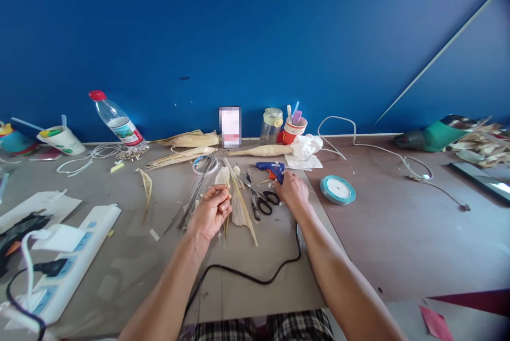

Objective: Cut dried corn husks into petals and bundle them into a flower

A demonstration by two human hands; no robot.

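My left hand [213, 211] is closed in a pinch on a small pale piece of dried husk [223, 177] at the middle of the table. To its right, my right hand [292, 190] has its fingers wrapped round the handle end of a blue glue gun [270, 166], whose nozzle points left. Strips of dried husk [240, 205] lie just beside my left hand. Black-handled scissors [265, 205] and a dark slim tool [255, 207] rest between the two hands. Thin grey wires [193, 200] lie left of my left hand, near a white ring [205, 164].
A black cord [255, 280] curves across the front. A white power strip [85, 261] lies at left. Along the wall stand a tilted bottle [121, 126], a jar [271, 126] and red cups [295, 129]. A turquoise ribbon spool [338, 190] lies at right.
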